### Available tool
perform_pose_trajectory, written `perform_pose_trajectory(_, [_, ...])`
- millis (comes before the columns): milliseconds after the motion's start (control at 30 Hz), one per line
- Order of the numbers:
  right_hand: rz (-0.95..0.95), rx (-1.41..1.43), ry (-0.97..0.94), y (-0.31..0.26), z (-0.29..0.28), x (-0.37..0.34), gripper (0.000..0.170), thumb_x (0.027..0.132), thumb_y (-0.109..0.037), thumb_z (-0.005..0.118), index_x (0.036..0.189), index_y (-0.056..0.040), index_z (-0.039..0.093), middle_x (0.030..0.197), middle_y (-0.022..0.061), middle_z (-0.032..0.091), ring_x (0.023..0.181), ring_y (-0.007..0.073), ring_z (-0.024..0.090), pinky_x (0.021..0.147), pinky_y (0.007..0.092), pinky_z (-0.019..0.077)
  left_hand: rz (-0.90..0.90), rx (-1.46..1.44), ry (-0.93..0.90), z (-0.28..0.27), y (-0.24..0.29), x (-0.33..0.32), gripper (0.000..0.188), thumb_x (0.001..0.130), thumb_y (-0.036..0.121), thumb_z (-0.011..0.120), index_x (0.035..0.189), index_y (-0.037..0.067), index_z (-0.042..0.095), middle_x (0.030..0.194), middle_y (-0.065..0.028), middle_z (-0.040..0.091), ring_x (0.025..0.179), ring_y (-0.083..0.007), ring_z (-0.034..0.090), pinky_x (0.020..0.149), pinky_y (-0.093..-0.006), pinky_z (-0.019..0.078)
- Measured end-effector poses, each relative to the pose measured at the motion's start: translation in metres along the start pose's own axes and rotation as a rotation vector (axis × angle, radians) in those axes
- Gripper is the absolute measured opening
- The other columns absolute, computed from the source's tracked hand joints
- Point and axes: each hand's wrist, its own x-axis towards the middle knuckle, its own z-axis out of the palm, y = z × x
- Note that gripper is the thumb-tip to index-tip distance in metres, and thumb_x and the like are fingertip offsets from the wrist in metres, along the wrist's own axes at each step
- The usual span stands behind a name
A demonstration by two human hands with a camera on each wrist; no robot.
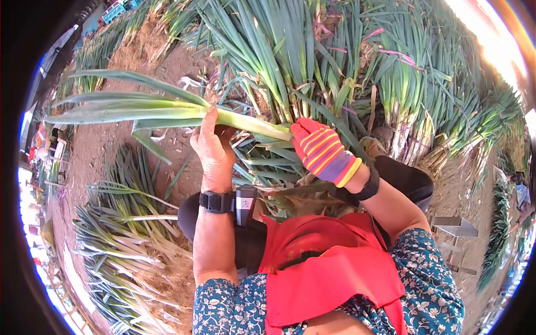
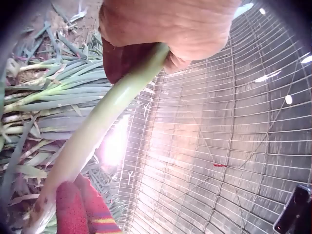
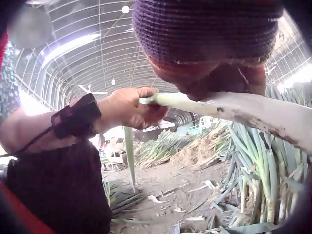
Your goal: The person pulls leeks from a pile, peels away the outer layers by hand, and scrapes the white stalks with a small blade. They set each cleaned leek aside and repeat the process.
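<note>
A long, thick green onion (image 1: 251,122) lies across both hands in the head view, its leaves fanned to the left. The bare left hand (image 1: 212,146) grips it where the pale shank turns green. The right hand (image 1: 326,152), in a red, yellow and purple striped glove, pinches the white shank near the root end. In the left wrist view, the glove's thumb (image 2: 69,207) presses on the lower shank. Brown soil specks mark the white shank (image 3: 265,114) in the right wrist view. The right palm hides part of the root end in the head view.
Tied bunches of green onions (image 1: 402,84) stand ahead and to the right. Loose onions (image 1: 125,240) with tangled roots lie at the left. Cut leaves (image 1: 273,167) cover the ground between the knees. A low metal stand (image 1: 455,226) is at the right.
</note>
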Motion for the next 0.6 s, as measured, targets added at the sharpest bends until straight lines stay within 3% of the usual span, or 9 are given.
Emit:
perform_pose_trajectory(100, [0.008,-0.006,-0.075,-0.002,0.001,-0.004,0.024,0.073,-0.007,0.063,0.095,0.0004,0.056,0.094,0.0158,0.057,0.083,0.0331,0.057,0.067,0.0409,0.0472,-0.029,0.010,-0.032,0.001,0.000,-0.002,0.023,0.082,0.020,0.062,0.098,0.004,0.057,0.086,-0.0059,0.057,0.078,-0.0192,0.058,0.067,-0.0363,0.0515])
perform_pose_trajectory(367, [0.047,0.147,-0.050,0.000,0.012,-0.018,0.020,0.069,-0.001,0.062,0.088,-0.0010,0.056,0.082,0.0174,0.058,0.066,0.0362,0.056,0.056,0.0411,0.0458,-0.045,0.064,-0.060,0.002,-0.004,-0.007,0.028,0.082,0.019,0.065,0.102,0.002,0.056,0.088,-0.0076,0.058,0.078,-0.0207,0.059,0.067,-0.0373,0.0517])
perform_pose_trajectory(433, [0.031,0.257,0.085,0.009,0.024,-0.021,0.017,0.068,-0.001,0.062,0.084,-0.0005,0.057,0.074,0.0176,0.057,0.065,0.0361,0.056,0.055,0.0421,0.0446,-0.063,0.059,-0.116,0.004,-0.001,-0.010,0.028,0.081,0.019,0.066,0.102,0.002,0.056,0.088,-0.0074,0.058,0.078,-0.0210,0.059,0.068,-0.0372,0.0513])
perform_pose_trajectory(500, [0.090,0.275,0.035,0.010,0.022,-0.020,0.013,0.070,-0.004,0.061,0.081,0.0004,0.057,0.069,0.0174,0.055,0.064,0.0368,0.055,0.054,0.0430,0.0437,-0.067,0.074,-0.158,0.002,-0.001,-0.012,0.029,0.083,0.022,0.063,0.102,0.001,0.056,0.088,-0.0096,0.059,0.079,-0.0218,0.059,0.071,-0.0375,0.0505])
perform_pose_trajectory(567, [0.295,0.366,-0.226,0.013,0.019,-0.019,0.011,0.072,-0.013,0.057,0.074,-0.0014,0.057,0.065,0.0205,0.057,0.065,0.0392,0.056,0.060,0.0454,0.0459,-0.121,0.050,-0.366,0.003,-0.002,-0.011,0.032,0.086,0.027,0.059,0.102,0.000,0.055,0.089,-0.0125,0.060,0.082,-0.0245,0.059,0.075,-0.0382,0.0489])
perform_pose_trajectory(600, [0.366,0.465,-0.227,0.015,0.019,-0.019,0.017,0.073,-0.016,0.056,0.075,-0.0002,0.060,0.069,0.0226,0.058,0.067,0.0407,0.057,0.062,0.0455,0.0461,-0.122,0.027,-0.443,0.007,-0.003,-0.013,0.037,0.088,0.034,0.055,0.102,-0.001,0.054,0.089,-0.0147,0.060,0.085,-0.0275,0.059,0.079,-0.0394,0.0472])
